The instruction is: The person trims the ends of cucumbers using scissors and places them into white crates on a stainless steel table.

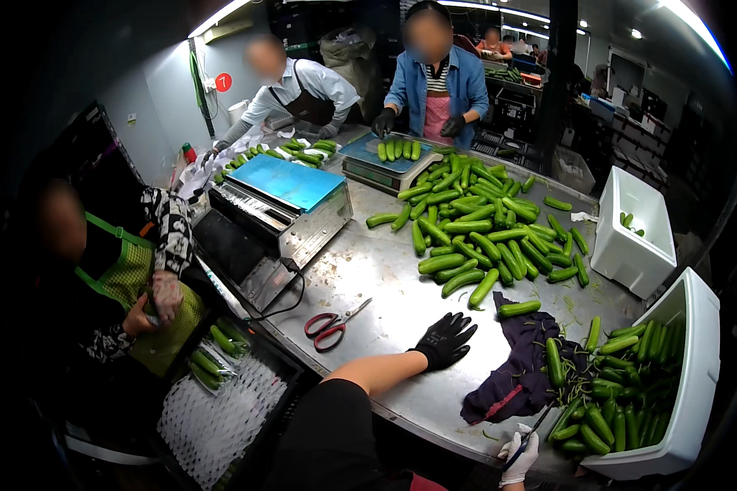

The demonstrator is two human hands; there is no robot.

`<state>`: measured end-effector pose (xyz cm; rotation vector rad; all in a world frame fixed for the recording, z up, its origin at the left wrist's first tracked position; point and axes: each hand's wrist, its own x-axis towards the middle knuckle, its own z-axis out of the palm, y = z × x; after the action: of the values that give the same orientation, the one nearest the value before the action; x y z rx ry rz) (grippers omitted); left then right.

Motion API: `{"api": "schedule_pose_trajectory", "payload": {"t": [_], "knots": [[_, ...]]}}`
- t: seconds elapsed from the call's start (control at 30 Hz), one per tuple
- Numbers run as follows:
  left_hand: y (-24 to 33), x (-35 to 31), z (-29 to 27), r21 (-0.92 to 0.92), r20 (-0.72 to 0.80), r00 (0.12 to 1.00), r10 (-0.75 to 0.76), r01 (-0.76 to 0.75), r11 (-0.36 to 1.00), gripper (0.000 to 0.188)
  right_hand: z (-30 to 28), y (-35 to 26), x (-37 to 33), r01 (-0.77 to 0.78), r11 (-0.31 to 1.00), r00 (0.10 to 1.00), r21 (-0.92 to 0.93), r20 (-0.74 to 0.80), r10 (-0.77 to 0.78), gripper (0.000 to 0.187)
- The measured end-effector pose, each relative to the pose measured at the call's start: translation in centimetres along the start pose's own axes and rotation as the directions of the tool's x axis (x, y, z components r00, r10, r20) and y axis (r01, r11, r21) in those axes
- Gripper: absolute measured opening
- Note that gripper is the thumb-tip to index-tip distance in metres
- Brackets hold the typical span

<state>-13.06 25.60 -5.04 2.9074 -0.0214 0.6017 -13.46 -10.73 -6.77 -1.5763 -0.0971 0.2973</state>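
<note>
My left hand (446, 340), in a black glove, lies flat with fingers spread on the steel table (385, 270) and holds nothing. Red-handled scissors (332, 326) lie to its left, and a dark purple cloth (516, 368) lies to its right. At the lower edge, my right hand (520, 457), in a white glove, grips a thin dark tool (534, 430). Its exact kind is unclear. Just beyond it, loose cucumbers (553, 360) rest on the cloth. A large pile of cucumbers (475, 233) covers the table's far middle.
A white foam box (696, 360) full of cucumbers stands at the right, and a second foam box (630, 237) is behind it. A blue-topped scale (287, 184) and a sealing machine sit at the left. A second scale (393, 155) holds cucumbers. Three people work around the table.
</note>
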Motion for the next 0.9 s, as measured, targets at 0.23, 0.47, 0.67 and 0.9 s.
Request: {"api": "schedule_pose_trajectory", "payload": {"t": [0.23,0.47,0.67,0.9], "knots": [[-0.3,0.2,0.1,0.01,0.058,0.998,-0.001,0.0,1.0,0.055,-0.2,0.7,0.3,-0.009,0.999,0.999,0.034,0.042,0.007,0.018],[0.2,0.7,-0.1,0.075,0.186,0.982,-0.045,0.032,0.997,0.056,1.1,-2.5,-0.5,-0.342,0.874,0.926,0.344,-0.034,0.375,0.021],[0.9,1.1,-1.1,0.113,0.14,0.99,-0.01,-0.006,0.994,0.055,-0.7,6.5,2.0,0.031,0.999,0.998,0.018,0.061,-0.032,0.021],[1.3,0.8,-1.2,0.122,0.159,0.987,-0.025,0.005,0.992,0.057,-0.2,2.3,2.3,0.054,0.997,0.991,-0.063,0.124,-0.046,0.018]]}}
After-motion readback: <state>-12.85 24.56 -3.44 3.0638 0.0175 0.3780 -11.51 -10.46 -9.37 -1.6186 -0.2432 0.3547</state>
